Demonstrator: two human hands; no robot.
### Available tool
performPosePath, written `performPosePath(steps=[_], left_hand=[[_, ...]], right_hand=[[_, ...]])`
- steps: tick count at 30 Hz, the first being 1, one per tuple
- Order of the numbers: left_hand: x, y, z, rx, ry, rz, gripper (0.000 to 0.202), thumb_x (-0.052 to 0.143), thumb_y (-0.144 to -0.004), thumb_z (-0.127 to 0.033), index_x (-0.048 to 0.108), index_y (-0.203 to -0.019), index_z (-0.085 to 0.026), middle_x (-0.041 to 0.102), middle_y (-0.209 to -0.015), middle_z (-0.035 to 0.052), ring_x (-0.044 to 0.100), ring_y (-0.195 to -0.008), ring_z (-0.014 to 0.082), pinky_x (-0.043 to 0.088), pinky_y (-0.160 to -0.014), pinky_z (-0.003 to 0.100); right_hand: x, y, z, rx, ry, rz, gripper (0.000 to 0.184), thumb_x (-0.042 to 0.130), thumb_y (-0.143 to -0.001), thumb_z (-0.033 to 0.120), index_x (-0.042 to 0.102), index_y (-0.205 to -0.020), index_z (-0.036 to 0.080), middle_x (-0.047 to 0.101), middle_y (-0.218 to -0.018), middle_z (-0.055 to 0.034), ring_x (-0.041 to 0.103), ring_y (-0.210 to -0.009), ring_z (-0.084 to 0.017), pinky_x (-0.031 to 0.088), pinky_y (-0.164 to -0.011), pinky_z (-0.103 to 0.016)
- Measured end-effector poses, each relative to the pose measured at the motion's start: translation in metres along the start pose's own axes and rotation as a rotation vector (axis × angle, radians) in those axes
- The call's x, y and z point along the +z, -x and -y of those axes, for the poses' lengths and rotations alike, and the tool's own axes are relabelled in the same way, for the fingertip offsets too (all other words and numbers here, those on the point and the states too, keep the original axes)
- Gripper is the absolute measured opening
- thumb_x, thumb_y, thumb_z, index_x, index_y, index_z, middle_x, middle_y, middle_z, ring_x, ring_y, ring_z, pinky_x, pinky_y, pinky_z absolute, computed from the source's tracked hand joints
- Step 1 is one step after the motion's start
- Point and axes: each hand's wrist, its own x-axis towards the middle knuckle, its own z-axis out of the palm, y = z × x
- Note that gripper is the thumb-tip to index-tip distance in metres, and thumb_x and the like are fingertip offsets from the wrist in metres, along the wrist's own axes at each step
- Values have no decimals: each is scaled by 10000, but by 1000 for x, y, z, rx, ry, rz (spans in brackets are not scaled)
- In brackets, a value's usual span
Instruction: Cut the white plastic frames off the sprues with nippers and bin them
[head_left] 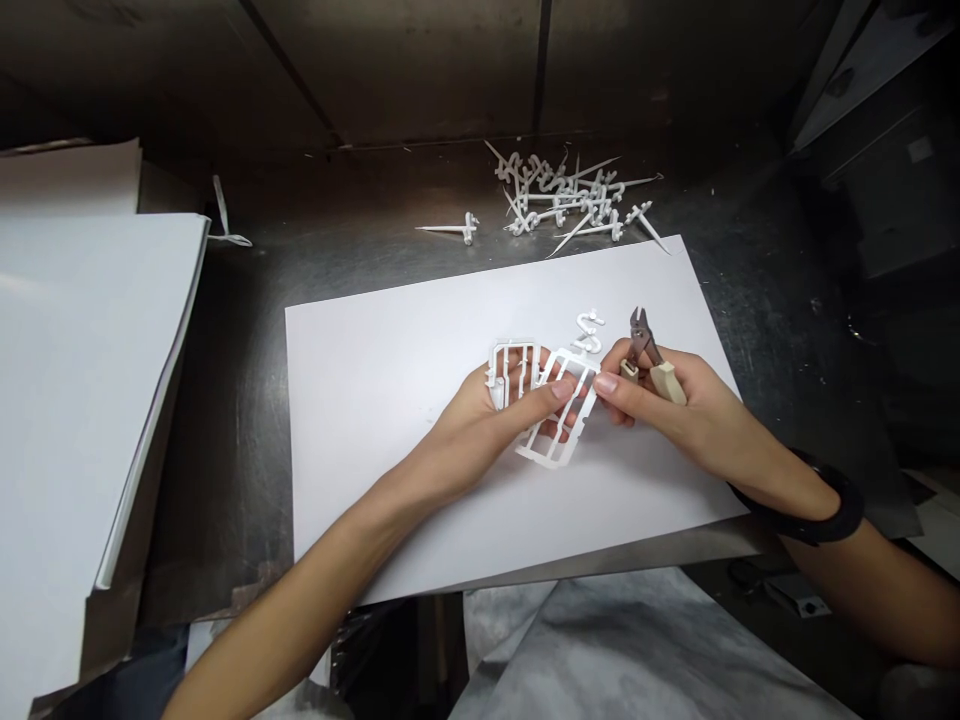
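Observation:
My left hand [504, 410] is closed on a white plastic frame of moulded parts [546, 400], held just above a white sheet of paper [390, 400]. My right hand [675, 405] grips small cutting pliers [646, 352] with cream handles, jaws pointing up and away. Its fingertips also touch the frame's right edge. A small white S-shaped piece [589, 330] lies on the paper just beyond the frame. A dark band sits on my right wrist.
A heap of cut white plastic pieces [574, 200] lies on the dark metal bench behind the paper. One loose piece [454, 230] lies left of the heap. A stack of white sheets [75, 400] fills the left side. Grey fabric [637, 650] is below.

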Motion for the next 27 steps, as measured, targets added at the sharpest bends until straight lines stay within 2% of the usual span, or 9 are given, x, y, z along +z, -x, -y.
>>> performPosePath(steps=[5,9,13,15,18,20,27], left_hand=[[-1,1,-5,194,-267,-185,301,826,-959,-437,729,-1081,-180,747,-990,35,695,-884,180,544,-789,264],[-4,3,-10,276,-303,-321,342,829,-952,-464,700,-1109,-189,751,-1006,32,689,-809,166,523,-721,265],[-8,4,-12,289,-339,-309,341,840,-943,-470,694,-1089,-197,742,-941,16,662,-744,154,508,-691,269],[-9,5,-12,302,-360,-308,326,856,-933,-451,697,-1081,-208,734,-908,1,646,-720,144,492,-670,259],[-11,7,-12,349,-442,-337,277,874,-924,-401,726,-1084,-229,736,-934,-11,630,-738,132,468,-673,241],[-12,9,-13,395,-515,-361,245,890,-910,-366,751,-1064,-235,735,-969,-6,632,-793,138,467,-705,236],[-14,12,-16,471,-660,-375,230,891,-905,-363,782,-1060,-233,739,-959,12,627,-805,158,465,-701,248]], right_hand=[[0,2,1,-21,165,-28,308,656,-1160,471,672,-970,230,632,-882,3,564,-818,-198,431,-743,-304],[-3,3,-2,7,285,-58,243,648,-1145,453,709,-1047,240,689,-941,-9,627,-912,-241,430,-743,-329],[-3,5,-5,42,331,-54,173,684,-1122,430,693,-1091,260,720,-1003,8,654,-963,-245,438,-753,-329],[-1,6,-5,41,342,-36,159,683,-1123,419,676,-1093,263,702,-980,23,634,-909,-218,426,-727,-322],[0,7,-2,32,363,4,284,637,-1152,450,605,-966,238,589,-829,38,518,-737,-172,368,-647,-321],[0,7,0,24,369,14,337,630,-1155,446,554,-909,228,520,-785,42,456,-692,-162,341,-619,-322],[-1,8,0,-1,440,-4,340,642,-1145,432,529,-894,234,480,-738,49,414,-648,-162,306,-584,-330]])
